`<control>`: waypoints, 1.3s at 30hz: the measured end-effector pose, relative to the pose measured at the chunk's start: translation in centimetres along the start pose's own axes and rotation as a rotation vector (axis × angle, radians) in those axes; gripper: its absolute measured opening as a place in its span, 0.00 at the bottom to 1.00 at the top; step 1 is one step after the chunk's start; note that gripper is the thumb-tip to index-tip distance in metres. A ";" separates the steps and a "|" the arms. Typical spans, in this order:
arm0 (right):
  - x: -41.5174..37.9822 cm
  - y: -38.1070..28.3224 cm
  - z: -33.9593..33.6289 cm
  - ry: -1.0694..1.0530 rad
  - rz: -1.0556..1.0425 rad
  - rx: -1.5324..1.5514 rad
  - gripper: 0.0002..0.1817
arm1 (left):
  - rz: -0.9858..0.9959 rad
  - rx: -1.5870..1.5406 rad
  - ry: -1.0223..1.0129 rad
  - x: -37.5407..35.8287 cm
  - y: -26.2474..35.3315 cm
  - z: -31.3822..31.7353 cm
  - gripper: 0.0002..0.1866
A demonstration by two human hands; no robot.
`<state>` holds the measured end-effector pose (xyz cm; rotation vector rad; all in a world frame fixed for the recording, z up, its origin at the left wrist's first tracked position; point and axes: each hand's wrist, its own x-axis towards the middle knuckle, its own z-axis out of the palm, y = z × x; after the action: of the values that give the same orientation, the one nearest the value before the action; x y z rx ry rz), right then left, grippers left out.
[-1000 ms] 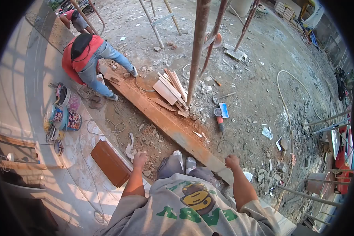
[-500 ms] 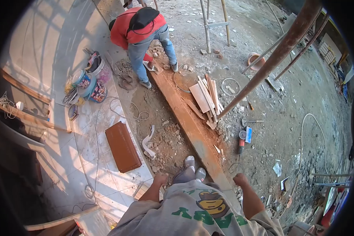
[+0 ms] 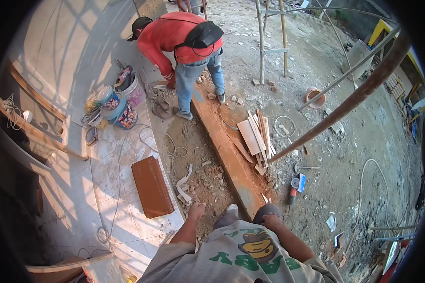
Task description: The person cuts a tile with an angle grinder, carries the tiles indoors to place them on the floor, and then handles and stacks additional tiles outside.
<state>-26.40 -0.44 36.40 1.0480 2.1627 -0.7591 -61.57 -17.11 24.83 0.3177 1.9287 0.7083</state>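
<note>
My left hand point(image 3: 197, 211) hangs over the rubble beside the tiled floor, its fingers curled in with nothing visible in them. Against my raised right knee, my right hand point(image 3: 272, 220) lies with loose fingers and holds nothing. A long reddish-brown beam or ledge point(image 3: 226, 162) runs from my legs toward a bent-over person point(image 3: 182, 37) in a red top. Left of my left hand, a stack of brown tiles point(image 3: 152, 187) sits on the pale tiled floor. A crumpled white strip point(image 3: 184, 184) lies close by on the rubble.
Cut tile strips point(image 3: 254, 135) lie right of the beam, beside a slanting pole point(image 3: 335, 113). An angle grinder point(image 3: 293, 190), a blue box point(image 3: 301, 183) and a hammer point(image 3: 309, 167) rest on the dirt. Buckets point(image 3: 126, 115) and loose cables stand at left.
My right hand has come inward to my knee, and my right leg has risen in a step. The view has shifted. The other person has turned, their arm reaching left of the beam.
</note>
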 end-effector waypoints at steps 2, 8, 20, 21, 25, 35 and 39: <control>-0.1 -0.3 -2.0 -0.040 0.003 -0.113 0.18 | 0.008 0.037 0.007 2.1 -4.3 -0.6 0.19; 1.6 -1.0 -4.5 -0.040 -0.065 -0.177 0.18 | 0.031 -0.426 0.115 -0.1 -8.8 0.3 0.20; 2.6 0.4 -7.8 -0.320 0.071 -0.101 0.29 | -0.095 -0.516 0.177 -2.7 -10.4 5.0 0.18; 2.7 1.3 -7.7 -0.321 0.068 -0.099 0.29 | -0.096 -0.514 0.179 -2.8 -10.2 5.2 0.18; 4.4 6.3 -7.1 -0.310 0.073 -0.016 0.31 | -0.117 -0.489 0.204 -2.7 -7.9 6.8 0.18; 6.7 26.8 -4.8 -0.305 -0.262 -0.085 0.24 | -0.080 -0.213 0.287 -2.1 6.5 23.3 0.21; 4.4 32.2 -4.2 -0.233 -0.277 0.103 0.27 | 0.064 -0.034 0.066 -3.6 12.4 33.5 0.24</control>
<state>-3.28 21.43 28.62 0.6752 2.1052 -1.0741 -31.30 2.15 24.47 0.3395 1.9740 0.8014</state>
